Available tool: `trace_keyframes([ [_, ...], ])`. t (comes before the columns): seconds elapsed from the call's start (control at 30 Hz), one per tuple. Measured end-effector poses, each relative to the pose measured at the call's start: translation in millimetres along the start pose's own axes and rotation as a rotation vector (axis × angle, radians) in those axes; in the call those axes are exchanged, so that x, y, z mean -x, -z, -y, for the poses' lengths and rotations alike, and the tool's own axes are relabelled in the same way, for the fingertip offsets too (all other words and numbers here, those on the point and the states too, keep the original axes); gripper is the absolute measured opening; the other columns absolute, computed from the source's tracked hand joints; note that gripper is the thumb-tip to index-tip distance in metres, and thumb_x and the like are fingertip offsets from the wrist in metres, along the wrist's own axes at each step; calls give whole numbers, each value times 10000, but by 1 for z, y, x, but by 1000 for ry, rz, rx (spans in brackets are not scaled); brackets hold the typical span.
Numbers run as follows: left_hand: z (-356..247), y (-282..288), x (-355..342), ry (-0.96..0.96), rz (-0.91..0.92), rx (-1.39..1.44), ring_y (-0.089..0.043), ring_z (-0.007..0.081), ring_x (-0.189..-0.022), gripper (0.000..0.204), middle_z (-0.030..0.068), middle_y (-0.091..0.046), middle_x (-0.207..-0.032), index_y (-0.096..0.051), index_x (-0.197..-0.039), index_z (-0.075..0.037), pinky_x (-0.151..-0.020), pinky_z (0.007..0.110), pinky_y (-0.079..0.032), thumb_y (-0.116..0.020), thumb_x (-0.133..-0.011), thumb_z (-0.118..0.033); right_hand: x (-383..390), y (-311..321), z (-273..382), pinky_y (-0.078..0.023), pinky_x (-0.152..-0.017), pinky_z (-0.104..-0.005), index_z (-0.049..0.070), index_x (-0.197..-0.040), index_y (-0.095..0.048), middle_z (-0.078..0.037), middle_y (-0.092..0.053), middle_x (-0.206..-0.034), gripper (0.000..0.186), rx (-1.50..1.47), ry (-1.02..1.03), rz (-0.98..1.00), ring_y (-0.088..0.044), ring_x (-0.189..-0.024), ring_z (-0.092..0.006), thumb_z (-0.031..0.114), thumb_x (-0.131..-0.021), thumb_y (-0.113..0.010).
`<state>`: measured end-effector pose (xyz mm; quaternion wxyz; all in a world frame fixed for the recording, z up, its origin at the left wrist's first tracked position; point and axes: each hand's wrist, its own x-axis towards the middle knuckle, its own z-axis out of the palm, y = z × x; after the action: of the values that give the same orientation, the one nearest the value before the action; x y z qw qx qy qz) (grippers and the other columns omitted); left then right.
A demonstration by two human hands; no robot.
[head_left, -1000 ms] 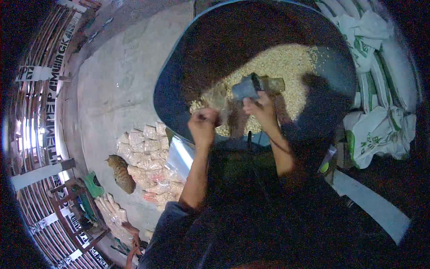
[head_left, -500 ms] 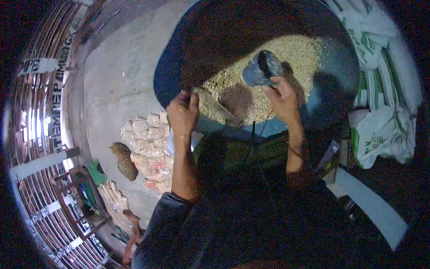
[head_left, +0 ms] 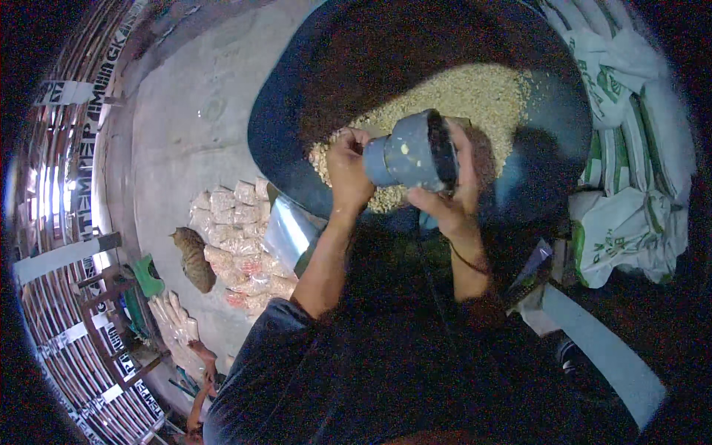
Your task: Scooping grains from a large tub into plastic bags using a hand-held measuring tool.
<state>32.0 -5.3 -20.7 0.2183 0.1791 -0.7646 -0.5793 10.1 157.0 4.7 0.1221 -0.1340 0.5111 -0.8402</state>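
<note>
So the grey funnel (head_left: 411, 152) is up in the air over the big blue basin (head_left: 549, 174), tipped on its side: narrow neck to the left, wide dark mouth to the right, with pale grains (head_left: 482, 93) heaped behind it. The right hand (head_left: 457, 208) is clamped on the wide end, thumb on the near side, fingers wrapped around the far side. The left hand (head_left: 350, 174) has its fingers curled right up by the neck, but I can't tell if it's actually gripping it.

Looks like rigid plastic to me, so I'd guess light, stiff and hard to break. There are pale flecks on the side, and if those are damp it could get a bit slick. I'd grab it like the right hand does, around the wide body, and just use the neck for steadying.
</note>
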Motion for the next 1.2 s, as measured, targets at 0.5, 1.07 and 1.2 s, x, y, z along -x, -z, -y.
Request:
trace_keyframes([
  [0.5,-1,1,7,227,248,82,-582,91,-662,166,10,-587,-723,-523,-872,-29,-611,246,-496,-654,-777,10,-7,26,-19,-392,-994,-377,13,-1315,-361,-128,-509,-1200,887,709,66,-113,-497,-1134,-223,180,-582,-831],
  [1.07,-13,21,-72,142,-27,414,-585,197,-896,479,92,-633,-1021,-613,-1086,38,-859,316,-445,-773,-715,-220,-75,174,-156,-416,-958,-476,34,-1415,-296,-221,-434,-1305,951,1645,-27,-174,-429,-1158,-420,421,-690,-773],
  [1.2,-8,42,-61,95,-34,218,-585,188,-901,502,71,-622,-1043,-601,-1082,37,-864,317,-448,-801,-682,-191,-97,143,-151,-375,-1003,-483,44,-1389,-336,-246,-315,-1403,1018,1641,-266,3,-325,-1230,-465,449,-589,-817],
])
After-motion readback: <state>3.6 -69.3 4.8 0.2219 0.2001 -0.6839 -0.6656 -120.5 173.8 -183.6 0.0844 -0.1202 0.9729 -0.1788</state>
